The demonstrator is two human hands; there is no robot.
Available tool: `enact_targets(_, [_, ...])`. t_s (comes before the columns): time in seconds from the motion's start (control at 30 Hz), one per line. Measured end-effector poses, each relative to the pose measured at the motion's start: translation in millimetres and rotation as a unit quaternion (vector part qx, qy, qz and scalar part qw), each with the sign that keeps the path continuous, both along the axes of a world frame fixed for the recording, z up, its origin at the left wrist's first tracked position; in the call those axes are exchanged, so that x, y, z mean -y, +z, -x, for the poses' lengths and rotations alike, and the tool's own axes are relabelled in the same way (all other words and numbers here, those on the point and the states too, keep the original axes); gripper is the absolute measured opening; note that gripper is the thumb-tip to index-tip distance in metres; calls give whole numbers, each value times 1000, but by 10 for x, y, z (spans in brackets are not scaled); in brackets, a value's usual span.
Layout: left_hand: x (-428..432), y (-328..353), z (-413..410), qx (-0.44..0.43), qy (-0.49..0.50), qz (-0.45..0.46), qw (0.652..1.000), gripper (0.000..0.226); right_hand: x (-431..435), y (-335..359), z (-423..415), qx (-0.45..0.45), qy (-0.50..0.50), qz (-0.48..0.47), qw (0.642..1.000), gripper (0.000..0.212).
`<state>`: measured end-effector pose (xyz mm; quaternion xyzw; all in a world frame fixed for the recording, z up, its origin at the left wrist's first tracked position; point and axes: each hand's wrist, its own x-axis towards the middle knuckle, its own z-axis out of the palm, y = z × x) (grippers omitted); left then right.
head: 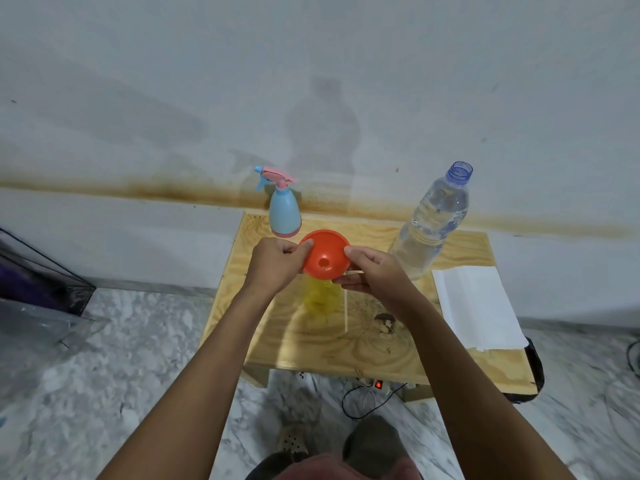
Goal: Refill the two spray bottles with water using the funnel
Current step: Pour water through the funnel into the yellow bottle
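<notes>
My left hand (273, 261) pinches the near-left rim of the orange funnel (325, 254), thumb on the lip. My right hand (374, 275) pinches the opposite rim, its lower fingers curled under. A thin pale stick shows between those fingers; I cannot tell what it is. The funnel sits over the neck of the yellow spray bottle (322, 296), which stands near the middle of the wooden table (381, 348). I can't see whether the spout is fully seated.

I judge the funnel light and stiff, smooth plastic that could skate sideways, so the rim is the right place to hold it. The yellow bottle looks thin, translucent and light, so it would tip easily; I'd steady it by its body just below the funnel.

The uncapped water bottle (429, 223) stands at the right rear, well filled, so probably heavy and squashy; take it round the middle. The blue spray bottle (284, 213), sprayer on, waits at the back edge. A white paper sheet (474, 306) lies on the right.
</notes>
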<state>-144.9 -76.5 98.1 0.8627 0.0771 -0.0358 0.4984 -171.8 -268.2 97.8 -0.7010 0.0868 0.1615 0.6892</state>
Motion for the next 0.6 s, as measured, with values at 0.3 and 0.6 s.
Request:
enact_targets(0.3, [15,-7,-32,-39,2,79,996,52,-36,-28,-69,5,-36,7,999,23])
enact_targets(0.6, [97,-171,-3,-76,12,111,991,42,-70,-151,-133,-24,-83,48,995,21])
